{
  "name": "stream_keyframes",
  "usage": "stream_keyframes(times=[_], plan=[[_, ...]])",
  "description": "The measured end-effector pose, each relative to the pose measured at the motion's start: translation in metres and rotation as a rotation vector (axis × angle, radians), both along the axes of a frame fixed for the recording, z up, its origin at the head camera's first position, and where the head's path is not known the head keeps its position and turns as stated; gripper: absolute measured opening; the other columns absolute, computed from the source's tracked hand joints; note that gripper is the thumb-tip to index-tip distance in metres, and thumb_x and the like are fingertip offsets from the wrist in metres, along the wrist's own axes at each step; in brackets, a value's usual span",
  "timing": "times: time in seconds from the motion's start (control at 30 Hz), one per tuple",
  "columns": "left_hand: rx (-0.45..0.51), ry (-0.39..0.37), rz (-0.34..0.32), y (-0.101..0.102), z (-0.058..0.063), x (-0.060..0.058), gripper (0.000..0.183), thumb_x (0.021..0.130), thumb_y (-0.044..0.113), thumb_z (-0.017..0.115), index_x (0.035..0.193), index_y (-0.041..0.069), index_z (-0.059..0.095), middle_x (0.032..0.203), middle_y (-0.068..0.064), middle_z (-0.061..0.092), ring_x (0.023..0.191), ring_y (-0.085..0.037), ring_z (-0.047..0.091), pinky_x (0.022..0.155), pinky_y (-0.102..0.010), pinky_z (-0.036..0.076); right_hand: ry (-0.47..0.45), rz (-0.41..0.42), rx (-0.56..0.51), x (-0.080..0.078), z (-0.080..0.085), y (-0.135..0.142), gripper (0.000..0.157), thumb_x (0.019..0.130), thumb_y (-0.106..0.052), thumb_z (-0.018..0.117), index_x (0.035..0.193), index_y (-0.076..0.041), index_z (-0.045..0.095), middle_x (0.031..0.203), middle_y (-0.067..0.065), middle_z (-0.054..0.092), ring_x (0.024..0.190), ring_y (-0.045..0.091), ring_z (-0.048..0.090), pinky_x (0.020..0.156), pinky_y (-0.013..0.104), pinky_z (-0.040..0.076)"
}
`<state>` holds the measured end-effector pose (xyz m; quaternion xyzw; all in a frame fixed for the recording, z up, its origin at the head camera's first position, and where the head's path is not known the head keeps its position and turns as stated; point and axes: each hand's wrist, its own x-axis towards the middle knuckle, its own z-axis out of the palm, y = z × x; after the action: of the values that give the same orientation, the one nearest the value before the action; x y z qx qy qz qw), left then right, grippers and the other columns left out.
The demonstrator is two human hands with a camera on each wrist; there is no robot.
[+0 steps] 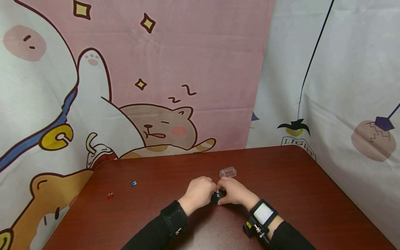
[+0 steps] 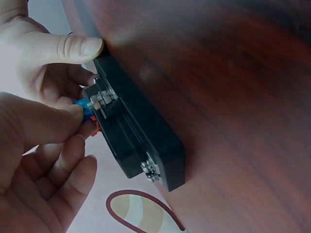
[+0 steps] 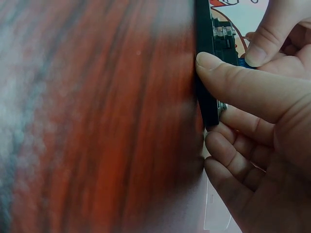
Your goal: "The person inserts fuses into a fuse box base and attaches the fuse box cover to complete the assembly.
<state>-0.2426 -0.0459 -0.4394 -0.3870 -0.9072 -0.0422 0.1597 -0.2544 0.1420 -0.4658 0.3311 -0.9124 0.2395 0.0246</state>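
Note:
A black fuse block (image 2: 138,121) with metal screw terminals stands on the brown table, seen in both wrist views and partly covered by the hands in the head view. My left hand (image 1: 200,191) pinches a blue blade fuse (image 2: 83,108) between thumb and finger at the block's top. Beside it on the block sits a red fuse (image 2: 95,125), partly hidden by my fingers. My right hand (image 1: 234,191) holds the block by its edges, with the thumb pressed on the near side of the base (image 3: 209,102). How deep the blue fuse sits is hidden.
A clear plastic cover (image 1: 228,172) lies just behind my right hand. Off to the left on the table (image 1: 162,173) are another blue fuse (image 1: 133,183) and another red fuse (image 1: 110,196). A patterned cloth (image 1: 200,69) hangs behind the table.

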Motion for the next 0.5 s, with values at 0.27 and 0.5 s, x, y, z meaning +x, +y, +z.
stream_keyframes(times=[0.27,0.5], plan=[[-0.012,0.006,0.008,0.0012,-0.0016,0.0005,0.014,0.082,0.01,0.078,0.081,0.024,0.076,0.07,0.007,0.06,0.07,-0.01,0.059,0.05,-0.026,0.045,-0.018,-0.019,0.01,-0.0005,-0.001,-0.0013,0.039,0.063,-0.021,0.092,0.089,-0.011,0.065,0.083,-0.004,0.051,0.074,0.009,0.044,0.067,0.029,0.042],[-0.04,0.051,0.002,0.0018,-0.0027,0.0012,0.015,0.081,0.011,0.078,0.083,0.026,0.076,0.069,0.007,0.059,0.069,-0.01,0.059,0.05,-0.027,0.046,-0.027,-0.025,0.011,0.0,0.0003,-0.0015,0.039,0.064,-0.021,0.092,0.089,-0.011,0.064,0.082,-0.003,0.051,0.073,0.01,0.044,0.066,0.029,0.041]])
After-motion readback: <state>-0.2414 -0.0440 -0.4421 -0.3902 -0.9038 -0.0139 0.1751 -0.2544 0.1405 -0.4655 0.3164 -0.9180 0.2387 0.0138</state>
